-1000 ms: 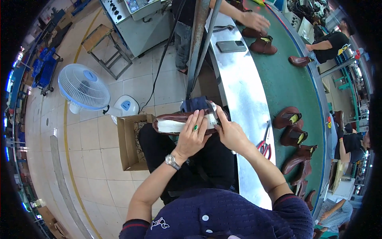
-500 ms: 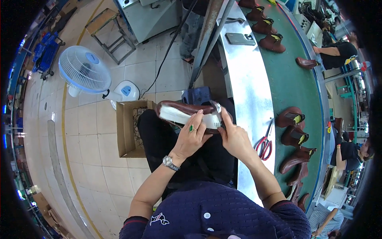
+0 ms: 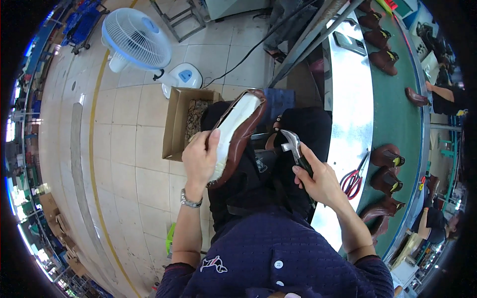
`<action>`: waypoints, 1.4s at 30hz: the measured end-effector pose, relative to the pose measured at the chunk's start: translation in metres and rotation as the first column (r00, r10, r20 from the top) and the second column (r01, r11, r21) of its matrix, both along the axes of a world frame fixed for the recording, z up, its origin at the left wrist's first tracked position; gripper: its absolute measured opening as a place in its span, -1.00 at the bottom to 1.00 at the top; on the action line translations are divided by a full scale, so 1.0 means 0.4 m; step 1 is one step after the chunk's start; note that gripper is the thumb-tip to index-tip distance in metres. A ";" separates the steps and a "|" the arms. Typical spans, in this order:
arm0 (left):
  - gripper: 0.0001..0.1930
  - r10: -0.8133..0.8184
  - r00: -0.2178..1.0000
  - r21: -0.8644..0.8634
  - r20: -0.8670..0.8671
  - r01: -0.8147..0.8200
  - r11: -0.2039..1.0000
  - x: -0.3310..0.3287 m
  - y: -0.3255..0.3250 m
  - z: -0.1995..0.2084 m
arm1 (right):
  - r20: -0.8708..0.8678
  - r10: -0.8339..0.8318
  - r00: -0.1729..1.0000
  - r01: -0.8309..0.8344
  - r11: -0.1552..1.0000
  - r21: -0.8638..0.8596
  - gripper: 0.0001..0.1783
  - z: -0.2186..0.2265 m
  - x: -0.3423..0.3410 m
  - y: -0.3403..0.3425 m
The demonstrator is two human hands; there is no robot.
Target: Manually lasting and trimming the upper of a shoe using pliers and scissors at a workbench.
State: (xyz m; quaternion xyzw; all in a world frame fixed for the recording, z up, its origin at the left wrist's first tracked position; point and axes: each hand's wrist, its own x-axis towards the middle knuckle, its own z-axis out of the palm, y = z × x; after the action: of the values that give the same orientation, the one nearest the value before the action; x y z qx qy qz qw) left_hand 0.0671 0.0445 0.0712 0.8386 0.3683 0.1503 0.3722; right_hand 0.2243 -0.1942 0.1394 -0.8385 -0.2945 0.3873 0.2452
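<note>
My left hand (image 3: pixel 201 158) grips a brown leather shoe (image 3: pixel 237 134) turned sole-up, its pale insole facing me, over my lap. The shoe points away from me toward a cardboard box. My right hand (image 3: pixel 318 180) holds a metal hammer (image 3: pixel 293 144) just to the right of the shoe, its head level with the shoe's middle and not touching it. A watch is on my left wrist.
An open cardboard box (image 3: pixel 175 123) stands on the tiled floor beside a white and blue fan (image 3: pixel 136 39). To my right runs a steel bench edge (image 3: pixel 350 109) and a green conveyor (image 3: pixel 405 119) carrying several brown shoes. Red scissors (image 3: pixel 354 179) lie on the bench. Another person's arm (image 3: pixel 442 97) reaches in at far right.
The shoe has turned from lying crosswise to pointing away from me. My right hand has left the shoe and now holds the hammer apart from it.
</note>
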 end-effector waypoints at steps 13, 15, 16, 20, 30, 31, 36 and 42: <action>-0.71 -0.342 0.938 -0.052 -0.055 0.339 0.939 -0.049 -0.074 -0.001 | 0.109 0.619 0.778 -0.602 0.784 -0.150 -0.26 0.108 -0.006 0.203; -0.72 -0.415 0.891 0.246 -0.186 0.451 0.858 -0.037 -0.078 0.012 | 0.266 0.733 0.626 -0.681 0.680 -0.272 -0.21 0.106 -0.016 0.217; -0.72 -0.421 0.888 0.244 -0.185 0.457 0.855 -0.035 -0.078 0.015 | 0.264 0.729 0.632 -0.676 0.685 -0.273 -0.21 0.108 -0.015 0.218; -0.52 -0.354 0.929 -0.438 0.104 0.362 0.823 -0.054 -0.066 -0.005 | 0.134 0.671 0.729 -0.642 0.739 -0.202 -0.19 0.071 -0.006 0.187; -0.31 0.338 0.923 -0.950 0.182 0.253 -0.181 0.050 -0.044 -0.060 | 0.200 0.556 0.807 -0.565 0.825 -0.017 -0.21 0.029 -0.013 0.154; -0.30 0.318 0.926 -0.959 0.203 0.254 -0.127 0.061 -0.043 -0.049 | 0.183 0.554 0.812 -0.562 0.827 -0.008 -0.23 0.029 -0.009 0.158; -0.24 0.215 0.943 -0.967 0.256 0.244 0.079 0.068 -0.047 -0.030 | 0.261 0.700 0.665 -0.729 0.684 0.025 -0.36 0.137 0.078 0.218; -0.24 0.183 0.966 -0.983 0.183 0.175 0.058 0.060 -0.039 -0.039 | 0.565 0.665 0.489 -0.750 0.651 -0.117 -0.14 0.061 0.141 0.338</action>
State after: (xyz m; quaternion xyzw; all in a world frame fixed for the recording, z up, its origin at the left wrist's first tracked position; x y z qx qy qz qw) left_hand 0.0913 0.0288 0.0555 0.3240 0.3205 -0.0351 0.8894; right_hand 0.2805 -0.0590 0.1638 -0.6957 -0.6984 0.1662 0.0258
